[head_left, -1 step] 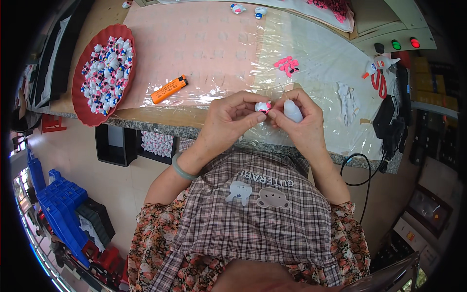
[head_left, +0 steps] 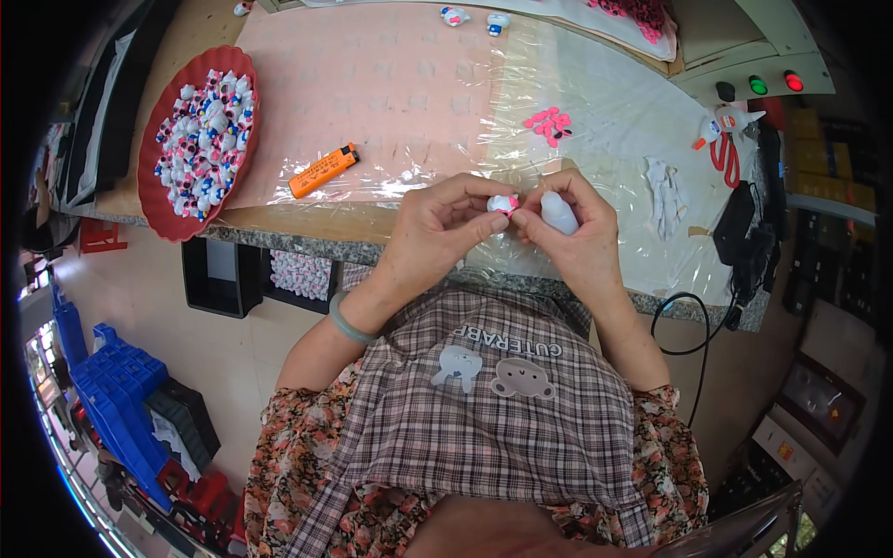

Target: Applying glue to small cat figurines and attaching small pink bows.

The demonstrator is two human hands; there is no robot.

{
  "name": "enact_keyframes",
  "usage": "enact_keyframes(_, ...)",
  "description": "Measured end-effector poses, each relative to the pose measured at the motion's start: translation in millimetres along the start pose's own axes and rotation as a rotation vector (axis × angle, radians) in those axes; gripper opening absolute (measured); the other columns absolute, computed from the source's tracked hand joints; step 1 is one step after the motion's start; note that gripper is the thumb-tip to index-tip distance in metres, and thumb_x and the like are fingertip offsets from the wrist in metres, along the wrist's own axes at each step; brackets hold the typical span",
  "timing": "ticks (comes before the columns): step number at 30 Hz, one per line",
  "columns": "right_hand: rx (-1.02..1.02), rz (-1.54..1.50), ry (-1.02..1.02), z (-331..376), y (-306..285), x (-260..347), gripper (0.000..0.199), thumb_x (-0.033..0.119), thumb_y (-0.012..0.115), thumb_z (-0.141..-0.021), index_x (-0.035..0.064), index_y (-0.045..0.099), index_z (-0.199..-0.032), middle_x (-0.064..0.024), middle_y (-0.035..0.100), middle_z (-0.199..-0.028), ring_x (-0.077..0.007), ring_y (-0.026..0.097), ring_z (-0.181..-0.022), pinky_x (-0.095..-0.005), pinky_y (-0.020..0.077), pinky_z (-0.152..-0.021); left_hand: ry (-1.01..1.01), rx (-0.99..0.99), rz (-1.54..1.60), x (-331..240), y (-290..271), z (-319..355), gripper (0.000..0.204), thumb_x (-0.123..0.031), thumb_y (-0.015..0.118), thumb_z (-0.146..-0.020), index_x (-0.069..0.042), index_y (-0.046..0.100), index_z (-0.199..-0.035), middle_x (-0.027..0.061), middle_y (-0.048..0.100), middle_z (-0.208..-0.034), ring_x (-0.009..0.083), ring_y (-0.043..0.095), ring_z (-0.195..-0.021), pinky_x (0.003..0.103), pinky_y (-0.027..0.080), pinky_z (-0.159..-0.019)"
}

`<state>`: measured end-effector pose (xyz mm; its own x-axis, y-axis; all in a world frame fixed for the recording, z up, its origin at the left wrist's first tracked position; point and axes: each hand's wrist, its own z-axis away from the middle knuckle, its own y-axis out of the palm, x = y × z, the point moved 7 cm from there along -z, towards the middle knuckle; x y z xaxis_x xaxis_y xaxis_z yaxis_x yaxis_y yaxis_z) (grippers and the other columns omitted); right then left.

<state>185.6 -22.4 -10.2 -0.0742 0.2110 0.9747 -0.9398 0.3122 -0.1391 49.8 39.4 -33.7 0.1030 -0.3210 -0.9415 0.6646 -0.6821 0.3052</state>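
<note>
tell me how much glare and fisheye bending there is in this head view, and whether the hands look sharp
Head view: glare streaks the clear plastic sheet; the table edge bows and the corners go black; the left hand, right hand and small white piece between them look sharp.

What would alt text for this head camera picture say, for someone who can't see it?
Seen from above, a person's left hand and right hand meet at a table edge, pinching a small white and pink figure; the right hand also holds a small white bottle. On the plastic-covered table lie an orange lighter and a red tray heaped with similar figures.
</note>
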Motion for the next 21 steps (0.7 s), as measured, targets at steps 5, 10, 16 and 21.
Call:
enact_keyframes(5,-0.076,0.221,-0.139,3.0,-5.0,-1.2,0.025,0.007,0.077,-0.075,0.0027,0.057,-0.089,-0.0054,0.064,-0.074,-0.0129,0.063,-0.068,-0.0261,0.0499,-0.062,0.026,-0.017,-0.030,0.9,-0.2,0.7,0.025,-0.001,0.065,-0.087,0.003,0.061,-0.111,0.0093,0.066,-0.104,0.0128,0.063,-0.095,0.026,0.052,-0.085)
enact_keyframes(10,-0.145,0.220,-0.162,7.2,-0.7,-2.8,0.025,0.008,0.078,-0.074,0.0033,0.059,-0.090,-0.0078,0.065,-0.077,-0.0172,0.065,-0.070,-0.0287,0.0505,-0.064,0.085,-0.047,0.038,1.8,1.4,2.5,0.025,0.000,0.063,-0.088,0.002,0.061,-0.113,0.0099,0.066,-0.105,0.0138,0.063,-0.097,0.026,0.052,-0.085)
enact_keyframes(16,-0.146,0.169,-0.202,5.2,4.0,-6.5,0.022,0.005,0.076,-0.075,0.0025,0.063,-0.093,-0.0091,0.065,-0.085,-0.0186,0.066,-0.073,-0.0288,0.0506,-0.065,0.129,-0.068,0.164,7.9,-1.8,0.5,0.024,0.003,0.061,-0.089,0.002,0.060,-0.113,0.0106,0.064,-0.109,0.0158,0.062,-0.102,0.026,0.052,-0.087)
enact_keyframes(21,-0.138,0.275,-0.369,6.7,6.2,10.2,0.017,0.002,0.073,-0.076,0.0024,0.064,-0.090,-0.0081,0.064,-0.085,-0.0179,0.065,-0.075,-0.0284,0.0501,-0.066,0.239,-0.072,0.097,7.0,-4.0,1.8,0.028,0.007,0.063,-0.085,0.005,0.059,-0.113,0.0121,0.060,-0.112,0.0189,0.061,-0.106,0.029,0.050,-0.093)
